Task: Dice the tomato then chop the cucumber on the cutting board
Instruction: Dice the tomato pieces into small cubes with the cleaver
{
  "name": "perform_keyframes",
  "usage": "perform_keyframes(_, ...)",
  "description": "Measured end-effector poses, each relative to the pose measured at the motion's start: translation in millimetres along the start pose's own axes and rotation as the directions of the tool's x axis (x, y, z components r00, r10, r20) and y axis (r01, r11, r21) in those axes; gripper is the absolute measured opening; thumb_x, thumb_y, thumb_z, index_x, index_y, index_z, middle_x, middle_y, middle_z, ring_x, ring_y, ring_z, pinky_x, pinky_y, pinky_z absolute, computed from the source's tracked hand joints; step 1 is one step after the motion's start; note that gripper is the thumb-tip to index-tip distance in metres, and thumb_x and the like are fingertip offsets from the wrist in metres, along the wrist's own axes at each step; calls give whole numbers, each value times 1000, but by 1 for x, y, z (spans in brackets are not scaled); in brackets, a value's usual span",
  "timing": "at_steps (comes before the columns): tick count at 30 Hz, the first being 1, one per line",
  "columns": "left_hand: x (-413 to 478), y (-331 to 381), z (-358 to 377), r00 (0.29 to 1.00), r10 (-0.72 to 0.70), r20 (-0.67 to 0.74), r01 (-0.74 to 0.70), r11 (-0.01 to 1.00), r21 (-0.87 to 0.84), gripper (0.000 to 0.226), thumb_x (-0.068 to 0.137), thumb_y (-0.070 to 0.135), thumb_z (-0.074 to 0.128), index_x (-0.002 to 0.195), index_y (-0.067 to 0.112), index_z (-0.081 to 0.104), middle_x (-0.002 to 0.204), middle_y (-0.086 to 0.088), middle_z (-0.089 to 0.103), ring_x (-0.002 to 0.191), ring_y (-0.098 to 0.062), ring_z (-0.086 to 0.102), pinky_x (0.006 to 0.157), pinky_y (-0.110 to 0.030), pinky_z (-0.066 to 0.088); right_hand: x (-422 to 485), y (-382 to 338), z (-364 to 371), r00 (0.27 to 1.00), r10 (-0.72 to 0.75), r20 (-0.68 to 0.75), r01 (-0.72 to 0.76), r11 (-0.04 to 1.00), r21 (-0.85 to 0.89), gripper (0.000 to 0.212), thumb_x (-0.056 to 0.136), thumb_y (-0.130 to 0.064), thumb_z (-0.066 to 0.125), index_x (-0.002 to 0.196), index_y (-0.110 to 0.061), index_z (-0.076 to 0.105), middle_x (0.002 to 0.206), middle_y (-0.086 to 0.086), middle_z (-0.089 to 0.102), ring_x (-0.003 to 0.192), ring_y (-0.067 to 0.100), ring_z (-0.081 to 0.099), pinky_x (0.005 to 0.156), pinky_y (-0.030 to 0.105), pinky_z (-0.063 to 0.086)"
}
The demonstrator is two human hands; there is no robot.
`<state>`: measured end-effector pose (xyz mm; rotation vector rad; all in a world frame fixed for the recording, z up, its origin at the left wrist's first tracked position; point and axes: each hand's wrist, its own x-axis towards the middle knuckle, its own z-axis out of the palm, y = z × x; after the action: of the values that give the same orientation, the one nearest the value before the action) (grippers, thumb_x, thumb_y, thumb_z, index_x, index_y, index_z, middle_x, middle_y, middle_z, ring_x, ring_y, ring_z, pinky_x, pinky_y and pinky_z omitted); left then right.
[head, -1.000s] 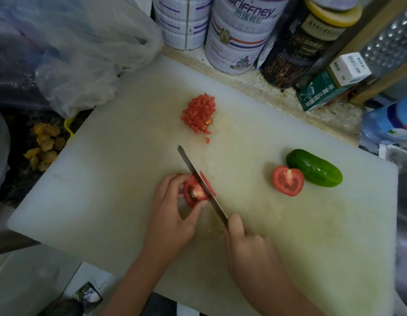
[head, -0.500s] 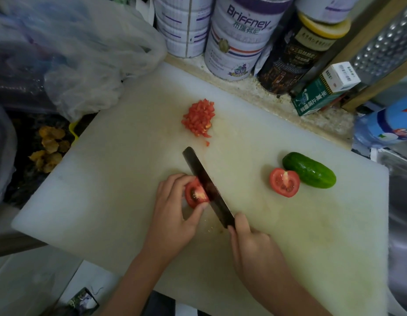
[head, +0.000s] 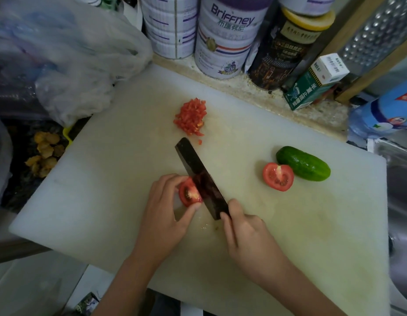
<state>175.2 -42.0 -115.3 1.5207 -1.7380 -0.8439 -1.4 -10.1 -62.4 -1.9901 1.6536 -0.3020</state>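
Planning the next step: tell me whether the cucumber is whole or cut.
Whole: the cucumber lies intact on the cutting board, no slices nearby.

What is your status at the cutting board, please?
Left hand holds tomato piece; right hand grips knife. Tomato half, cucumber untouched. Diced pile beyond knife tip.

Single head-worn view, close above, looking steeply down onto the cutting board [head: 106,190]
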Motion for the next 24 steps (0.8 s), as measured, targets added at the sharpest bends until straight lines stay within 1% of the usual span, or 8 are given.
perform_keyframes(2, -1, -1, 0, 1000, -13, -5, 13, 1000, -7, 49, 79, 49, 61, 122, 28, 52, 114, 29, 43, 108, 2, 46, 90, -6, 33, -2, 2, -8, 1000, 8, 12, -9, 994, 111, 11, 100, -35, 34, 91, -28, 32, 55, -9, 43, 49, 16, 45, 50, 31, 33)
perform_keyframes(6, -1, -1, 1, 998, -54, -26, 53, 998, -37, 53, 78, 49, 63, 125, 29, 52, 117, 24, 48, 109, -4, 49, 92, -10, 36, -4, -2, -24, 998, 47, -32, -38, 969, 245, 19, 93, -47, 30, 83, -31, 33, 53, -8, 46, 49, 12, 45, 46, 16, 25)
perform_keyframes(8, -2, 0, 1, 996, -83, -19, 82, 995, -53, 59, 78, 52, 62, 130, 26, 51, 119, 20, 49, 111, -4, 49, 94, -11, 37, -4, -3, -26, 998, 58, -30, -46, 952, 302, 21, 94, -45, 32, 79, -29, 33, 54, -8, 46, 49, 13, 44, 46, 16, 24)
perform_keyframes(12, -2, 1, 0, 995, -100, 8, 100, 994, -37, 67, 77, 55, 61, 136, 28, 48, 124, 20, 47, 116, -2, 46, 96, -6, 33, -3, -2, -22, 998, 57, 11, -58, 957, 286, 19, 93, -48, 31, 80, -35, 31, 60, -17, 50, 55, 10, 45, 49, 15, 27)
perform_keyframes(15, -4, 0, 0, 998, -64, 9, 64, 998, 8, 65, 79, 53, 61, 137, 26, 47, 124, 22, 43, 120, 1, 41, 99, -5, 29, -7, 0, -18, 996, 76, 46, -86, 958, 275, 14, 90, -55, 26, 82, -44, 30, 64, -22, 51, 56, 8, 45, 49, 15, 27)
perform_keyframes(17, -5, 0, 1, 999, -53, 5, 52, 998, 33, 63, 80, 51, 59, 136, 24, 48, 124, 19, 41, 122, 2, 39, 101, -6, 28, -9, 0, -18, 995, 73, 65, -89, 955, 284, 11, 91, -52, 28, 82, -47, 29, 64, -21, 52, 56, 10, 46, 48, 14, 26)
perform_keyframes(21, -5, 1, 2, 999, -29, -13, 30, 997, 67, 58, 83, 48, 56, 134, 21, 49, 123, 19, 37, 117, 3, 38, 100, -7, 31, -9, -2, -20, 996, 55, 74, -75, 951, 301, 13, 93, -47, 30, 80, -45, 29, 61, -16, 51, 52, 14, 45, 46, 17, 24)
perform_keyframes(24, -5, 2, 2, 999, -28, -17, 29, 998, 56, 55, 83, 48, 57, 133, 27, 46, 121, 22, 37, 116, 2, 40, 98, -7, 33, -10, -4, -20, 996, 32, 78, -52, 962, 267, 11, 92, -48, 28, 82, -47, 29, 64, -19, 51, 54, 12, 45, 45, 18, 27)
